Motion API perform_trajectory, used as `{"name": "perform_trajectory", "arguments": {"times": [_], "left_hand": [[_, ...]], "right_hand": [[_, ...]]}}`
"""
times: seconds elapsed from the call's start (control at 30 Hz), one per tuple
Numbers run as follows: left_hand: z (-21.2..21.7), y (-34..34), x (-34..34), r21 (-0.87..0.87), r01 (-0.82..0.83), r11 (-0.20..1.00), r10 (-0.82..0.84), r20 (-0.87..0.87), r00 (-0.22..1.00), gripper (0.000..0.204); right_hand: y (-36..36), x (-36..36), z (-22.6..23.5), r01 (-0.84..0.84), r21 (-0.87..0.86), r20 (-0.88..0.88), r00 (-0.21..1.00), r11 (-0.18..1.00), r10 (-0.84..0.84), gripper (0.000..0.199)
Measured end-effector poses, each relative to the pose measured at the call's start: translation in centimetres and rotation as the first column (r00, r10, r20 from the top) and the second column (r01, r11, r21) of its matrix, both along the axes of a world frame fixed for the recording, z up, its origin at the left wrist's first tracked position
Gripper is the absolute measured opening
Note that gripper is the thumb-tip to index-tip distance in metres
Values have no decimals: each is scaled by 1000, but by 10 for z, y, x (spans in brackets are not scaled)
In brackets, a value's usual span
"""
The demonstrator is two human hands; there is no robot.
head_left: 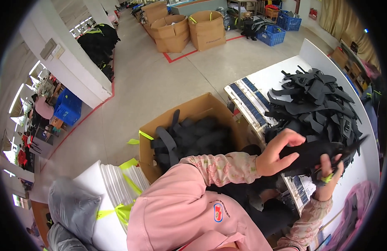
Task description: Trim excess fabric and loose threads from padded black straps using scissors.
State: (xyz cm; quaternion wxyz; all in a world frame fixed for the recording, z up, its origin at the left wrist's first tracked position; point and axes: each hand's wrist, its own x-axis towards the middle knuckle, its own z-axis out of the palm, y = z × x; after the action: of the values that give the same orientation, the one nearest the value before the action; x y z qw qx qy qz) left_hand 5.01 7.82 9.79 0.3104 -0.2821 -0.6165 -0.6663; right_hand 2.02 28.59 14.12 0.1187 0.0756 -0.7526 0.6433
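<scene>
My right hand (327, 170), with a yellow-green band at the fingers, is closed on a black fabric piece (307, 155) over the near edge of the white table. One narrow end of the piece sticks out to the right, somewhat blurred. My left hand (276, 155) is beside the piece's left end, thumb and fingers apart and curved, with nothing seen between them. Just beyond both hands lies a heap of black fabric pieces (317, 96), some with buckles, on the white table (274, 75).
An open cardboard box (208, 100) of black pieces stands left of the table. White stacked sheets (122, 180) and grey bags (74, 205) are at lower left. Pink plastic (354, 209) lies at lower right. Large cartons (208, 31) and blue crates (272, 35) stand farther off.
</scene>
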Motion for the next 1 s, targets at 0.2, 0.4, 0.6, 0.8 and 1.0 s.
{"name": "perform_trajectory", "arguments": {"times": [0.2, 0.4, 0.6, 0.8, 1.0], "left_hand": [[-1, -5, 6, -128, 72, 989, -95, -188, 977, 20], [-25, -1, -11, 464, 560, 686, -703, 226, 674, 43], [-48, 4, -16, 849, 346, 399, -806, 146, 573, 27], [-53, -27, -21, 837, 73, 542, -649, 362, 669, 14], [-74, -28, -22, 767, 64, 639, -572, 419, 705, 22]], "right_hand": [[4, -13, -11, -177, -316, -274, 958, 932, 89, 22], [-39, 6, -67, -81, -556, -105, 994, 827, 27, 34], [-50, 33, -80, -63, -483, 170, 972, 873, 164, 26], [-45, 29, -97, 57, 257, -56, 997, 965, -44, 23], [-23, 34, -122, 240, 645, -182, 970, 726, -159, 51]]}}
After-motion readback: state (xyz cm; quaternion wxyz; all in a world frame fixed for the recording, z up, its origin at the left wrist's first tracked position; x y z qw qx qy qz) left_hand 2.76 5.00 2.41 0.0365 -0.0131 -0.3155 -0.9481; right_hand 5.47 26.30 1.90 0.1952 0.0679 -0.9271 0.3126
